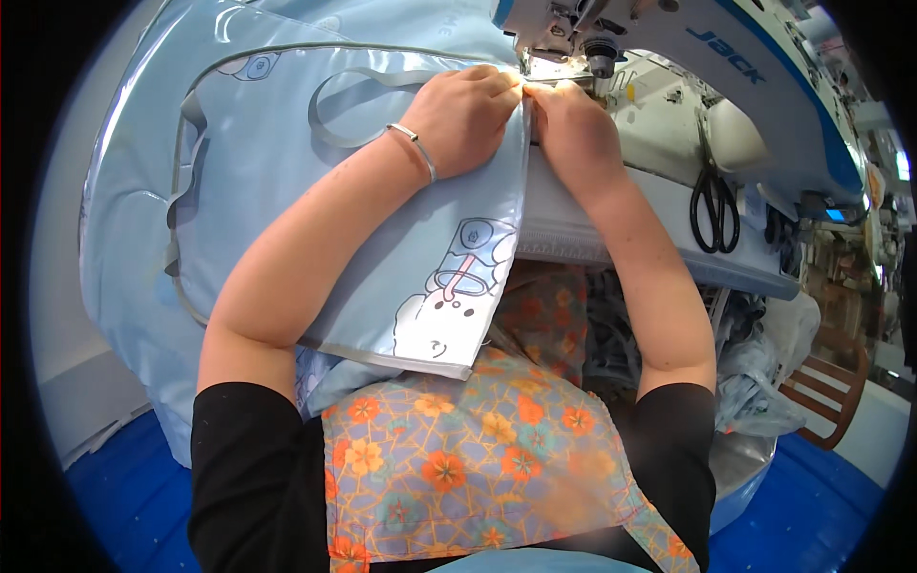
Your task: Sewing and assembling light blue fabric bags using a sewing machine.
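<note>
A light blue apron [373, 229] with grey bound edges lies spread under my left arm. A white cartoon bear [449, 320] is printed on its near right corner, and a grey strap [317, 115] loops across its upper part. My left hand [468, 119] pinches the apron's right edge at the far end, close to the needle area of the sewing machine [650, 38]. Right beside it, my right hand [576, 124] is closed on the same edge, thumb and fingertips together. The fingertips of both hands nearly touch. Exactly how the fabric folds between them is hidden.
Black-handled scissors [714, 210] lie on the machine table [650, 205], right of my right forearm. More light blue fabric [119, 239] hangs over the left side. Clear plastic bags [759, 406] and a brown wooden chair [831, 392] stand lower right. The floor [124, 497] is blue.
</note>
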Tool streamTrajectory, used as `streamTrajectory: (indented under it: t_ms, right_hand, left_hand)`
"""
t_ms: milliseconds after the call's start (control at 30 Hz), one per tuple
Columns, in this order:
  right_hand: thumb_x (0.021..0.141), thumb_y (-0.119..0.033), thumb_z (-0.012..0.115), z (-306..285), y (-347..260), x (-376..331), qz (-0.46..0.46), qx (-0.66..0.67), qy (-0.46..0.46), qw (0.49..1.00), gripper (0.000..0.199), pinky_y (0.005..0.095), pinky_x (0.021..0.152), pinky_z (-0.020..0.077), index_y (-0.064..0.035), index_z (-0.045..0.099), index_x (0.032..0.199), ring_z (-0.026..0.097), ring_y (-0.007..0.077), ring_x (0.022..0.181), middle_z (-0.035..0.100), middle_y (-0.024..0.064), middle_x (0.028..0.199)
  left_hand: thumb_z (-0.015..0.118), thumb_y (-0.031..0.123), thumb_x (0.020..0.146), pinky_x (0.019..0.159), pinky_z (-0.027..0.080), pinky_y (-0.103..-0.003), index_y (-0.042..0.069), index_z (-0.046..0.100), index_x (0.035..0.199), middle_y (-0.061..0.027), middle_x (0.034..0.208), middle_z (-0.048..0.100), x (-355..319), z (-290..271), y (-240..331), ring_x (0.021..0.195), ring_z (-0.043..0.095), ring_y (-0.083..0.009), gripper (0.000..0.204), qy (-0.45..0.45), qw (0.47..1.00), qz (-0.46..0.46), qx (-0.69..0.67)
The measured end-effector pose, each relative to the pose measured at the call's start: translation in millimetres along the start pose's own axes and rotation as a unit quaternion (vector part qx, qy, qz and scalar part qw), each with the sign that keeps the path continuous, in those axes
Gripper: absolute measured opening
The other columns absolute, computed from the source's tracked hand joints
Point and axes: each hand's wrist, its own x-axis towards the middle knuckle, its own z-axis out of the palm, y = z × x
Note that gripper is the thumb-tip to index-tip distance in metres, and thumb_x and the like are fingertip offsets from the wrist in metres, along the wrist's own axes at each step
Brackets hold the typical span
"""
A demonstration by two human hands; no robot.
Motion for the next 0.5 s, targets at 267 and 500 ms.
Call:
streamTrajectory:
  t_ms: [267, 500]
  right_hand:
    - [0.089, -0.014, 0.057, -11, -10, -5, 0.003, -0.028, -0.053, 0.998, 0.020, 0.0433, 0.067, 0.0520, -0.0113, 0.067, 0.106, 0.063, 0.0329, 0.075, 0.061, 0.0126, 0.083]
    - [0.084, -0.010, 0.061, -26, -20, -26, 0.022, 0.025, -0.037, 0.999, 0.015, 0.0404, 0.071, 0.0517, -0.0079, 0.068, 0.098, 0.063, 0.0318, 0.081, 0.062, 0.0124, 0.087]
  left_hand:
    - [0.057, 0.012, 0.079, 0.089, 0.049, -0.037, 0.004, 0.066, 0.093, -0.0083, 0.101, 0.065, 2, 1, -2, 0.104, 0.059, -0.0246, 0.018, -0.068, 0.997, -0.027, 0.011]
    - [0.055, 0.013, 0.081, 0.095, 0.046, -0.037, 0.004, 0.065, 0.099, -0.0109, 0.109, 0.065, 1, 3, -6, 0.108, 0.058, -0.0259, 0.022, -0.067, 0.996, -0.054, 0.017]
